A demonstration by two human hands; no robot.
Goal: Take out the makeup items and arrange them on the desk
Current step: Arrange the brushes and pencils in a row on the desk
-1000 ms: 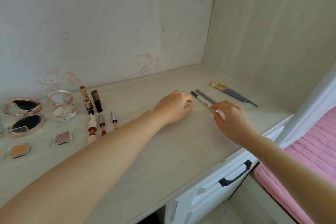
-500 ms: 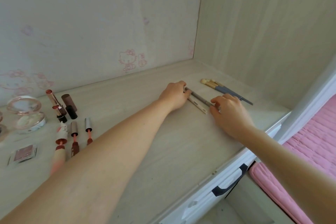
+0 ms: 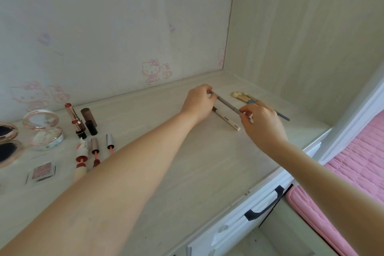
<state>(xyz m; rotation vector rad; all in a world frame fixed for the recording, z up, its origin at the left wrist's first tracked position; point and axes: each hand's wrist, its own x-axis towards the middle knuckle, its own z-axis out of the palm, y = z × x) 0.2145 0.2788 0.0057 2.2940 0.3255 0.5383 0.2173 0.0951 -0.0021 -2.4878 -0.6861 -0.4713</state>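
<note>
Now the left hand [image 3: 198, 103] and the right hand [image 3: 260, 123] each pinch one end of the grey pencil [image 3: 225, 103] — it sits just above the desk [image 3: 187, 172], beside the white pen [image 3: 227, 119]. This looks like the lining-up step. Next, I think, it needs laying down straight — close to the pen, not on it.

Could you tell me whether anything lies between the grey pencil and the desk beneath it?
Nothing visible does. Left hand and right hand pinch the grey pencil at its ends; the white pencil lies alongside on the desk, not under it.

Grey pencil [image 3: 226, 102]; white pen [image 3: 228, 121]; pink quilted bedding [image 3: 357, 164].
</note>
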